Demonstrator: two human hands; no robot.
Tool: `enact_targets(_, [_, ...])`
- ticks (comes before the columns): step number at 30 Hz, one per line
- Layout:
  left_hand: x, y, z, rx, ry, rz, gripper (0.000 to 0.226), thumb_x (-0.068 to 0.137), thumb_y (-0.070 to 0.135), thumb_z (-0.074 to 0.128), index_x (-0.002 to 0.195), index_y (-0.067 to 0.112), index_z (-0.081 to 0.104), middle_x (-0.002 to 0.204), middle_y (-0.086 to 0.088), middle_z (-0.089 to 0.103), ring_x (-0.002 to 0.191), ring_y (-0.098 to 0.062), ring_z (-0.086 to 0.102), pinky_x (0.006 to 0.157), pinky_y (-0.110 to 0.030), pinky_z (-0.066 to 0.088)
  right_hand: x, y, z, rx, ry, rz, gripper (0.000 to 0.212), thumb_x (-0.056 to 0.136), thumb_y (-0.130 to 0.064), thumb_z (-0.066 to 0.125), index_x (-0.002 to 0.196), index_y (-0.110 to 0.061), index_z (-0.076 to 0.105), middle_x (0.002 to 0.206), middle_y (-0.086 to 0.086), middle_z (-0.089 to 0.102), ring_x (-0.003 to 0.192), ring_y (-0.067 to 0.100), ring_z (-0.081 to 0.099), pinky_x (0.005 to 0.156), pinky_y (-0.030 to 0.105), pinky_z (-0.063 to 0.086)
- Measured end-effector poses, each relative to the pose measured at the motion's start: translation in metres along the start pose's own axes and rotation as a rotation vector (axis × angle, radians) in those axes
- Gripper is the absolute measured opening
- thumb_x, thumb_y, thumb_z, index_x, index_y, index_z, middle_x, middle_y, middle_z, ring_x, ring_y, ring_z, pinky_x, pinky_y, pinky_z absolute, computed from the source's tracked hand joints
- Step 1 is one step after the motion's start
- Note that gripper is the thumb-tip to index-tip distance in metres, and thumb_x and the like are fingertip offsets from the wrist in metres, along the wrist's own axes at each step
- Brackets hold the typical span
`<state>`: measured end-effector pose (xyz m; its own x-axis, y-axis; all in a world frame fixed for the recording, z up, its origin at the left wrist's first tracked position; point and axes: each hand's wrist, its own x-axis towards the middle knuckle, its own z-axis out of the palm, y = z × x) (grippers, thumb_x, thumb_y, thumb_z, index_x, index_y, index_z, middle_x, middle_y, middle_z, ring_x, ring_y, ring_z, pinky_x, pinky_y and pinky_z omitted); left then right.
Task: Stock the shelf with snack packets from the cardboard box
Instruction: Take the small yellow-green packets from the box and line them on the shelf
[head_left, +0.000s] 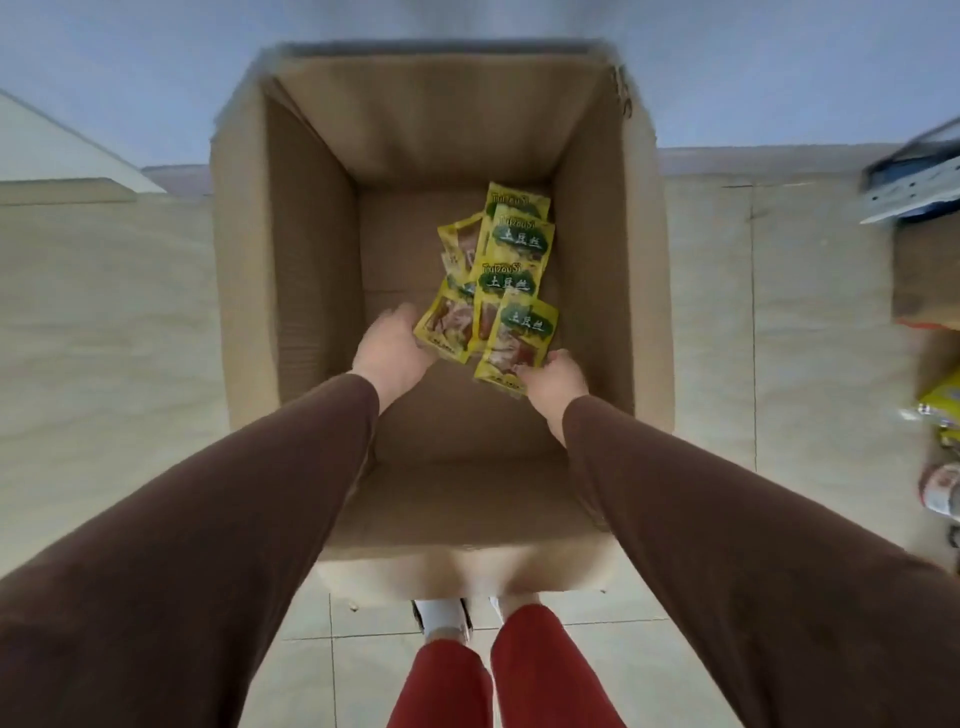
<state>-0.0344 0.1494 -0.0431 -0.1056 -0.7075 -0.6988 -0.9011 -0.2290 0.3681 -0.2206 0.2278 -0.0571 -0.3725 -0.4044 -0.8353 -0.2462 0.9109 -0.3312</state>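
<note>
A deep open cardboard box (291, 270) stands on the floor in front of me. Several yellow snack packets (511, 283) with green labels lie on its bottom toward the right side. Both arms, in brown sleeves, reach down into the box. My left hand (392, 345) touches the lower left packet (447, 325), fingers curling at its edge. My right hand (550, 376) pinches the bottom edge of the nearest packet (522, 340). Fingertips of both hands are partly hidden behind the packets.
Pale tiled floor (717, 322) surrounds the box. At the right edge a shelf (924, 275) shows yellow packets (943, 402) and other goods, with a blue-white item (914, 187) above. A light wall runs behind. My red trousers and white shoes are below the box.
</note>
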Motion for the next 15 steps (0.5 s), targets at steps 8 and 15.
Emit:
enact_targets(8, [0.137, -0.002, 0.074, -0.160, 0.018, 0.000, 0.050, 0.086, 0.034, 0.075, 0.128, 0.013, 0.060, 0.114, -0.004, 0.068, 0.105, -0.024, 0.066, 0.079, -0.028, 0.047, 0.117, 0.035, 0.066, -0.026, 0.180, 0.104, 0.094, 0.089, -0.036, 0.075, 0.159, -0.011, 0.017, 0.157, 0.014, 0.031, 0.143, 0.036, 0.036, 0.113, 0.044, 0.034])
enact_targets(15, [0.187, 0.015, 0.109, -0.138, 0.065, -0.006, 0.056, 0.084, 0.035, 0.077, 0.124, 0.008, 0.049, 0.117, -0.013, 0.063, 0.106, -0.034, 0.063, 0.075, -0.033, 0.046, 0.153, 0.057, 0.098, 0.018, 0.314, 0.155, 0.098, 0.073, -0.036, 0.089, 0.145, -0.012, 0.028, 0.149, 0.016, 0.036, 0.135, 0.041, 0.041, 0.106, 0.048, 0.039])
